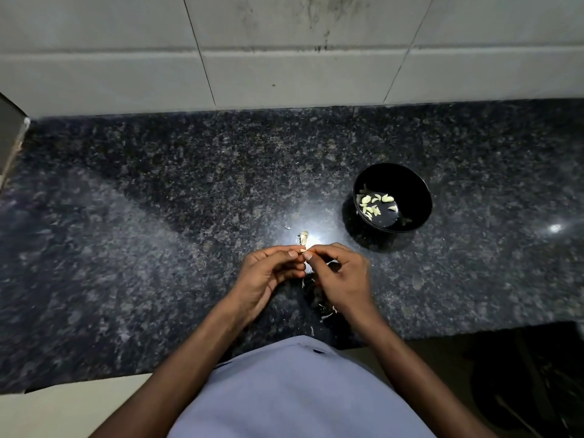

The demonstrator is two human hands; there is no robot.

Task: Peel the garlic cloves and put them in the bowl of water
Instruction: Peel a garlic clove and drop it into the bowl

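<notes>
Hands: left hand and right hand pinch one garlic clove near the worktop front edge.
Bowl: right, bare granite around it.
Writing: none legible.

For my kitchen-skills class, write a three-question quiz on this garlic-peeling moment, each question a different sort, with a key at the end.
1. True or false: the black bowl already holds peeled cloves.
2. Multiple choice: where does the bowl stand relative to the hands? A) to the person's left B) ahead and to the person's right C) behind the arms
3. Short answer: what are the left hand and right hand doing together?

Key
1. True.
2. B.
3. Pinching one garlic clove between their fingertips above the granite counter, with scraps of skin lying beneath the wrists.
</notes>
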